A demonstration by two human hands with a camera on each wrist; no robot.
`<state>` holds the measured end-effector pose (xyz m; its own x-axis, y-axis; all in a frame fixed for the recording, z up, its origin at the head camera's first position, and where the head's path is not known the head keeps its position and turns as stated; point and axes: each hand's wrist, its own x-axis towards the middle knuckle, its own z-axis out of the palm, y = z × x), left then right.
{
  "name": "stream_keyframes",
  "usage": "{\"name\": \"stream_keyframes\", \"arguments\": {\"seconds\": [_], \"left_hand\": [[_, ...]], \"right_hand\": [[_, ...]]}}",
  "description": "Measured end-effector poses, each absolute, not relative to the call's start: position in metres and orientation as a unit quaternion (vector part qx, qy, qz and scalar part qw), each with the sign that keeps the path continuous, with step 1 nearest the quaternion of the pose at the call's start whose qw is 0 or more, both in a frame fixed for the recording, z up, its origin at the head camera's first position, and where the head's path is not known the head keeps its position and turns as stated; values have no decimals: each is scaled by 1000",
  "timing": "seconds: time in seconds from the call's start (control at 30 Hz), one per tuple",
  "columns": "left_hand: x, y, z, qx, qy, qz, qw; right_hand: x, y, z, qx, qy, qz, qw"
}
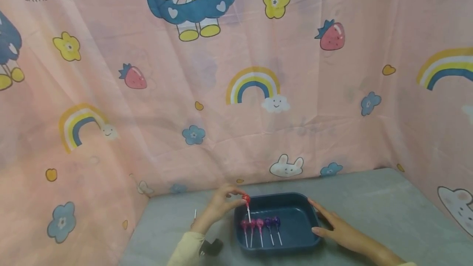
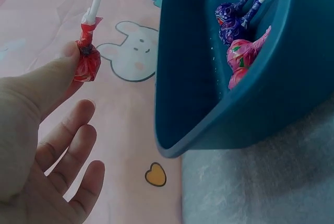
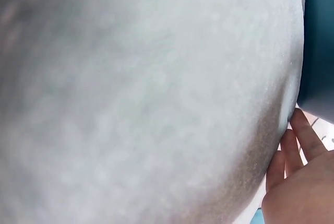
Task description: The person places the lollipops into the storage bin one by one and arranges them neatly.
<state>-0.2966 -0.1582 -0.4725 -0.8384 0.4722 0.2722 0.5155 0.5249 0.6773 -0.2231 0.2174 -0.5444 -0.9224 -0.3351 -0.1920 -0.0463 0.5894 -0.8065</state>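
Observation:
My left hand (image 1: 218, 206) pinches a lollipop in a red wrapper (image 2: 87, 59) by its head between thumb and forefinger, the other fingers loosely spread. In the head view its white stick points down over the left part of a dark teal tray (image 1: 295, 195). Inside, a row of lollipops lies with sticks towards me: pink-wrapped ones (image 1: 260, 222) at the left, purple-wrapped ones (image 1: 276, 221) at the right. My right hand (image 1: 341, 229) rests against the tray's right end, thumb at the rim and fingers extended along the outer side, as in the right wrist view.
A grey cloth-like surface (image 1: 170, 216) lies under the tray. Left of my left forearm a thin white stick (image 1: 195, 213) shows, partly hidden. Behind and at both sides hangs a pink printed curtain (image 1: 229, 151).

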Motion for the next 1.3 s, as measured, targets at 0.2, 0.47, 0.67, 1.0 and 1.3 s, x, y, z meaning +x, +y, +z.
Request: {"name": "stream_keyframes", "arguments": {"seconds": [0.2, 0.47, 0.67, 1.0, 1.3], "left_hand": [[-299, -148, -474, -296, -874, -386, 25], [-302, -129, -477, -300, -868, -396, 8], [-304, -117, -483, -335, -858, -388, 16], [-305, -99, -496, -360, -859, -365, 5], [-301, -84, -500, -319, -874, -365, -26]], "right_hand": [[-223, 217, -546, -107, 873, -446, 166], [-223, 218, -544, -123, 874, -441, 160], [-222, 218, -543, -134, 884, -425, 140], [-222, 219, -544, -143, 886, -420, 132], [-224, 221, -547, -144, 882, -427, 139]]}}
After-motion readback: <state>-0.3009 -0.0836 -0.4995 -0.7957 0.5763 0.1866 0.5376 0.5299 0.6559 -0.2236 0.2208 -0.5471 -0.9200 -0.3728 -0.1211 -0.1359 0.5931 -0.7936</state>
